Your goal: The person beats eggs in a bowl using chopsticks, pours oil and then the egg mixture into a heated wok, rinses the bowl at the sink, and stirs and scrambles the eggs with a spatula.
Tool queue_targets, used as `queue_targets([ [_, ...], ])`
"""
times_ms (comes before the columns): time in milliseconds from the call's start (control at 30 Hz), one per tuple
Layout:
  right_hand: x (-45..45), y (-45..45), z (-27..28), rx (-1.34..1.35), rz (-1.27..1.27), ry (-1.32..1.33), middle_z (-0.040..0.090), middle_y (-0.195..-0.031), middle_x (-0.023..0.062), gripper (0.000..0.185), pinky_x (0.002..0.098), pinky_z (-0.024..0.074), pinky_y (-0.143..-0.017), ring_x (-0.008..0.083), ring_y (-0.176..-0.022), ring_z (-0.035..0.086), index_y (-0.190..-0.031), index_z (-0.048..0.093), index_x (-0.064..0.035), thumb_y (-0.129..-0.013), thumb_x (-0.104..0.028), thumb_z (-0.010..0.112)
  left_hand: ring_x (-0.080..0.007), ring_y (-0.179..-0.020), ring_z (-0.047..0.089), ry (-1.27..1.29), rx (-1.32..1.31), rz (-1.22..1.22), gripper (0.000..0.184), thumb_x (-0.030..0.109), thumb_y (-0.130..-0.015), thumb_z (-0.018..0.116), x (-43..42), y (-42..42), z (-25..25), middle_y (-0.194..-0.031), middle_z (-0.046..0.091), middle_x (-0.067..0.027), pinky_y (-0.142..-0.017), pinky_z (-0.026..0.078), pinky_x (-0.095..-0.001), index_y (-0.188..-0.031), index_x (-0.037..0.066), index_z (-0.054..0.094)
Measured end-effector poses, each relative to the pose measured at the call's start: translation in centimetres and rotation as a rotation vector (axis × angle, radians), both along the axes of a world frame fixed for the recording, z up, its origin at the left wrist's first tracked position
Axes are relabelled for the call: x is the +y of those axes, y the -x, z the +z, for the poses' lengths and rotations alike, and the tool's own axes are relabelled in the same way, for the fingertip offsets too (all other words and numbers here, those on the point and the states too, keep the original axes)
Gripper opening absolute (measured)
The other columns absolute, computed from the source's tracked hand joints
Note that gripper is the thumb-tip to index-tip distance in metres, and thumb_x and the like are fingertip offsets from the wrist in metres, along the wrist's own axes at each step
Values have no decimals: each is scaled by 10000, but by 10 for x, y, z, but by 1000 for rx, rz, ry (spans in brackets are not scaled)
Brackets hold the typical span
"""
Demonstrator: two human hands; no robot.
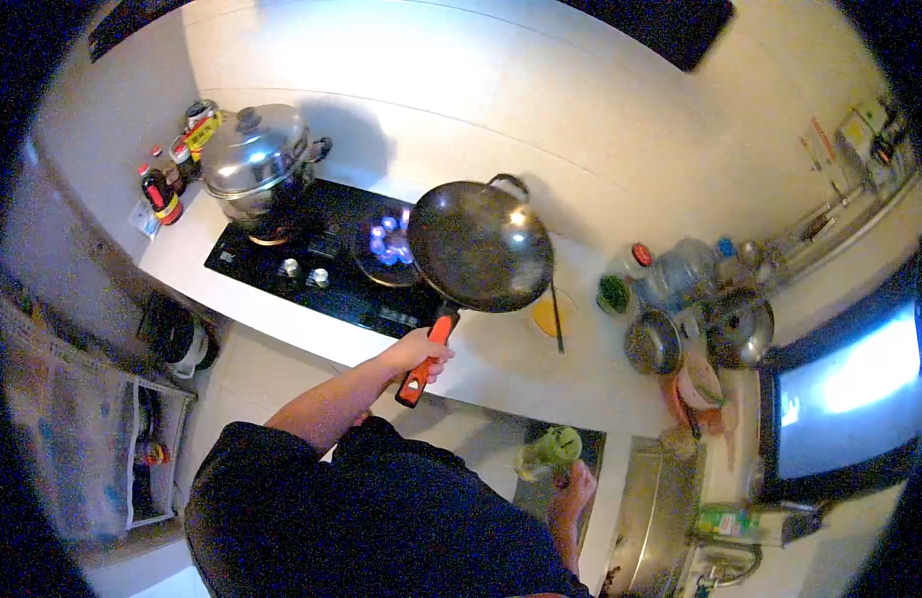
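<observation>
My left hand (422, 354) is wrapped round the red and black handle of a dark wok (481, 246). The wok is tilted and held to the right of the lit burner (389, 239), whose blue flame shows. Low on the right, my right hand (577, 484) grips a green, partly see-through container (553, 450), blurred, over the counter's front edge. Behind the wok's right side, a bowl of yellow liquid (553, 314) stands on the counter with a dark chopstick-like stick (558, 324) across it.
A lidded steel pot (257, 164) stands on the left of the black hob (321, 254). Sauce bottles (162, 194) are at the left wall. Small pans (653, 342), a bowl of greens (614, 293) and clear jars stand at the right. A sink (652, 513) lies at the lower right.
</observation>
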State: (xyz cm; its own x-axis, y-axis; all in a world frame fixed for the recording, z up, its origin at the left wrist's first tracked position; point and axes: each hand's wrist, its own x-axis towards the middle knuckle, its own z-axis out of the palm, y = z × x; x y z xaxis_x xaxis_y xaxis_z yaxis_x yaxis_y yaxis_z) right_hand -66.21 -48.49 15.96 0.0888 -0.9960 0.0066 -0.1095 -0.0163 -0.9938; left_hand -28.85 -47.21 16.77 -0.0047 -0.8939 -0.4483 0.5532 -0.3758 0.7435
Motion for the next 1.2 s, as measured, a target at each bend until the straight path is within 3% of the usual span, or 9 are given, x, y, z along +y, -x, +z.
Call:
queue_targets([
  [100,-14,-41,-4,0,65,35,410,-527,-32,355,236,274,-400,65,-435,348,-608,487,-87,-855,-341,510,-151,-410,448,-58,-73,52,198,97,-755,604,14,-45,-22,-519,459,-40,-414,418,-314,-624,44,466],
  [233,-23,-103,-3,80,83,43,420,-531,-24,323,245,295,-405,74,-441,367,-625,487,-79,-858,-302,510,-155,-411,452,-48,28,88,208,111,-768,597,37,-98,-40,-514,459,-45,-410,417,-312,-629,38,461],
  [367,-14,-164,15,-200,-18,-150,468,-536,-2,292,260,288,-433,115,-444,380,-606,489,-74,-846,-235,529,-152,-413,457,-22,34,86,207,106,-771,599,45,-129,-59,-529,460,-43,-406,417,-310,-643,39,452],
  [467,-7,-208,27,-225,-191,-169,480,-540,2,283,260,319,-450,112,-460,409,-622,504,-71,-843,-244,538,-144,-414,461,-41,7,88,179,97,-767,609,45,-147,-74,-550,467,-40,-402,419,-311,-704,43,451],
  [600,-24,-210,-2,-12,7,-54,467,-559,0,281,251,317,-429,98,-468,412,-652,481,-91,-841,-290,536,-134,-418,464,-107,-13,95,187,92,-761,624,45,-161,-72,-578,479,-34,-397,422,-306,-797,54,444],
  [667,-34,-240,34,7,53,-228,470,-642,9,244,234,335,-434,93,-508,426,-778,497,-92,-824,-326,550,-137,-442,479,-98,1,89,202,115,-765,627,43,-165,-78,-590,483,-31,-403,426,-300,-828,64,442],
  [933,-135,-324,71,546,270,10,418,-480,-14,438,265,320,-412,96,-440,413,-603,538,-66,-813,-450,525,-153,-526,517,-91,59,105,259,251,-846,552,60,-167,-82,-684,499,-53,-463,452,-300,-952,64,407],
  [1000,-165,-350,73,788,392,266,489,-514,27,484,293,369,-466,125,-475,460,-613,580,-15,-807,-457,530,-160,-541,526,-110,26,101,266,269,-872,516,67,-164,-73,-699,495,-60,-466,455,-310,-974,58,389],
  [1200,-191,-447,100,1099,590,471,628,-712,198,603,367,451,-654,286,-670,612,-790,635,66,-754,-530,547,-195,-586,566,-60,68,138,346,279,-886,489,73,-156,-70,-765,509,-108,-531,505,-366,-1051,15,338],
])
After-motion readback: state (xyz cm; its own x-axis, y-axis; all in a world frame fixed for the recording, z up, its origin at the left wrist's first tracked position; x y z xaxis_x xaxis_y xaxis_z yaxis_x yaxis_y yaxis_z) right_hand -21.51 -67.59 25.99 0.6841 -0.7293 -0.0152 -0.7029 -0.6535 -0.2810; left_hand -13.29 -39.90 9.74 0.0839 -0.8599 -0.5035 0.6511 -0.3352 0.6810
